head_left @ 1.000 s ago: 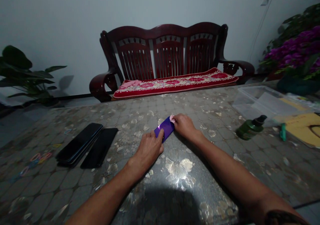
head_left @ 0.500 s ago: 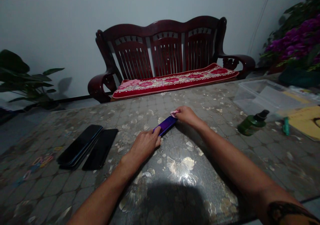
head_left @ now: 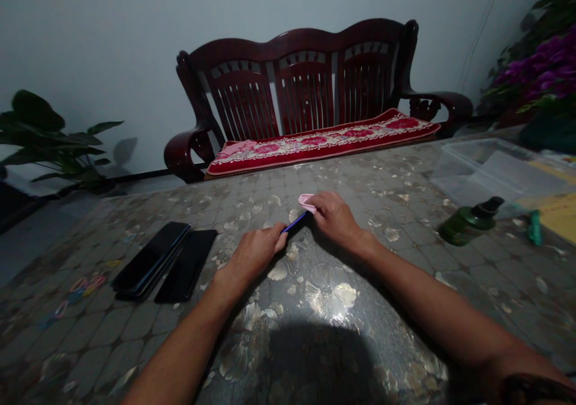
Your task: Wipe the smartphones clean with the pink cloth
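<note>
A blue-purple phone (head_left: 295, 222) is held above the middle of the table, turned so that mostly its thin edge shows. My left hand (head_left: 257, 248) grips its near end between thumb and fingers. At the far end, my right hand (head_left: 333, 213) is closed on a small pink cloth (head_left: 306, 201), which touches the phone's end there. Part of the cloth is hidden under the fingers. To the left lie a stack of dark phones (head_left: 150, 258) and, beside it, another black phone (head_left: 186, 267) lying flat.
Colourful rings (head_left: 83, 288) lie at the left. On the right are a green spray bottle (head_left: 470, 222), a green capped item (head_left: 534, 228), a clear plastic box (head_left: 468, 180) and yellow paper (head_left: 558, 219). A wooden bench (head_left: 301, 87) stands beyond the patterned table (head_left: 333, 357).
The phone has been tilted from showing its broad purple face to showing its edge. My right hand has shifted slightly, and more of the pink cloth shows. The view has moved a little left.
</note>
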Available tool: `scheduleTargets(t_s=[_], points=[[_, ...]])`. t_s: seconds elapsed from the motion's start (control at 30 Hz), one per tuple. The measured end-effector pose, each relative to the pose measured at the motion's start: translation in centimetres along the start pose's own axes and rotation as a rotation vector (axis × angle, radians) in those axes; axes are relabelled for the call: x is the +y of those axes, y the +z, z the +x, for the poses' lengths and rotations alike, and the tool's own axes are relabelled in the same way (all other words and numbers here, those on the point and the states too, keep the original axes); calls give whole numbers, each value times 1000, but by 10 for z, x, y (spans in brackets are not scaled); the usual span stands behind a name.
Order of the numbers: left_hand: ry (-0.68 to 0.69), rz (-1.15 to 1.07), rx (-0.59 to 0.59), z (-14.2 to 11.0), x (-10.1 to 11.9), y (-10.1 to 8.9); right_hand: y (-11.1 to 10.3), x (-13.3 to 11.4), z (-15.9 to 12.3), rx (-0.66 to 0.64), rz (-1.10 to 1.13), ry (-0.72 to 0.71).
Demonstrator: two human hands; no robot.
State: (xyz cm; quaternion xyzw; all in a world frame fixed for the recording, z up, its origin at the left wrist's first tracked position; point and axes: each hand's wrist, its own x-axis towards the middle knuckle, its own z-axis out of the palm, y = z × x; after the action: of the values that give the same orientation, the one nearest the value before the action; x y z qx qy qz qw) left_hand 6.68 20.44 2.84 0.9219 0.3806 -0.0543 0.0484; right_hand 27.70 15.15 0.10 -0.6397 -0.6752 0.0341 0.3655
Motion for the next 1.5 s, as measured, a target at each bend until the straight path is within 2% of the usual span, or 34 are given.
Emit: scheduleTargets(t_s=[0.1,0.23,0.33,0.5,0.7,1.0,1.17,1.33,1.5], points=[[-11,4,23,1,-2,1,8,-13,-10,-21,0,-179],[-11,0,42,1,-6,2,16,-19,-14,-37,-34,-309],[-11,-17,51,2,-8,1,14,-13,-10,-44,-57,-301],[-45,-25,43,3,-9,0,11,-9,-3,-29,-92,-182],[-40,-15,44,4,-10,-1,19,-18,-4,-49,-48,-285],[-57,0,49,6,-9,-3,12,11,13,51,-24,-30],[-67,30,51,8,-5,-3,17,7,10,84,16,-74],[-69,86,49,13,4,-3,17,11,17,88,128,-52],[-90,91,44,16,8,-2,24,31,25,165,340,123]])
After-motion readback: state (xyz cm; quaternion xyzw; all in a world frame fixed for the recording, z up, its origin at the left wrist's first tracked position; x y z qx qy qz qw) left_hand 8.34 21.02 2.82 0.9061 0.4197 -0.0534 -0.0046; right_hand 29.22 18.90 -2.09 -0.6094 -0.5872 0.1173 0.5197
